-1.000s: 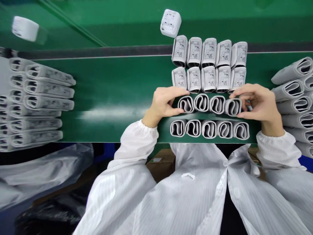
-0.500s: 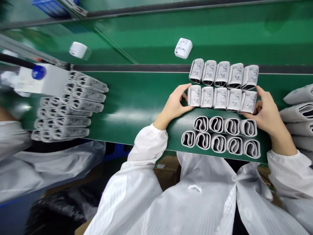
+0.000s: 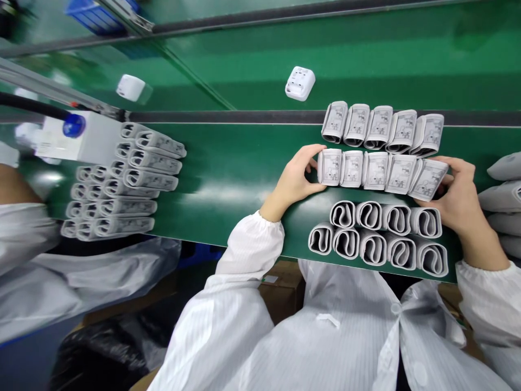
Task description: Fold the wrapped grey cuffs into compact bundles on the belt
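your left grip (image 3: 292, 176) and right grip (image 3: 452, 187) clamp both ends of a row of five rolled cuffs (image 3: 376, 171) on the green conveyor belt (image 3: 240, 168).

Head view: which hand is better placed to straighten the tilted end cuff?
Right, probably: the right hand grips the tilted cuff at its end of the row, while the left hand sits far across, against the opposite end cuff.

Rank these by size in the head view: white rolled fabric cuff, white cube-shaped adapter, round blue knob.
The white rolled fabric cuff and white cube-shaped adapter look about equal; the round blue knob looks smallest.
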Demonstrator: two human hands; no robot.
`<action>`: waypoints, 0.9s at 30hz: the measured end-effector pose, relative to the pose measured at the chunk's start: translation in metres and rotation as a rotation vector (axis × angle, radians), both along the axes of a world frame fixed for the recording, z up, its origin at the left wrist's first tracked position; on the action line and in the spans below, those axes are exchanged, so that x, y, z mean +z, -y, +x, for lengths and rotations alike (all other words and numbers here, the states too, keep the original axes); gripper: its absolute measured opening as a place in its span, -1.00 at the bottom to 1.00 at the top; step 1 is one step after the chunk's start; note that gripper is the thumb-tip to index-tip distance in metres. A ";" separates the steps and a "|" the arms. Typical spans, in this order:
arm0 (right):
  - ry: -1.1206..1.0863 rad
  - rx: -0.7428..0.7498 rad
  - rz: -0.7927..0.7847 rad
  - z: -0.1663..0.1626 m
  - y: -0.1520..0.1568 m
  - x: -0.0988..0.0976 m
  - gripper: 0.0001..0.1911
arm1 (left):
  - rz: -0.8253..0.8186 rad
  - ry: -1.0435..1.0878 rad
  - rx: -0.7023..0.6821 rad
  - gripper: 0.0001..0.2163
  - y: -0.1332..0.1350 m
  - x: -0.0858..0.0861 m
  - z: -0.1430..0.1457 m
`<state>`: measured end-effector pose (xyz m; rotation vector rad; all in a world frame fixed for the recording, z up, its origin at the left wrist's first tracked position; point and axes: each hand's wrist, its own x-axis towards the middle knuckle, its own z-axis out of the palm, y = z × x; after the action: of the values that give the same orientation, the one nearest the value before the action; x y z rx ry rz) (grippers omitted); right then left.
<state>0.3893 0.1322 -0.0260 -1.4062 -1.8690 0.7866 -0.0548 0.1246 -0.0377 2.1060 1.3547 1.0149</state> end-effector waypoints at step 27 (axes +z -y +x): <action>-0.026 -0.029 -0.116 -0.009 0.002 0.013 0.00 | -0.011 0.019 -0.002 -0.19 0.000 0.004 0.002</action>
<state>0.3801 0.1304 -0.0133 -1.4843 -1.8042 0.9074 -0.0531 0.1244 -0.0334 2.0843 1.3456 1.0214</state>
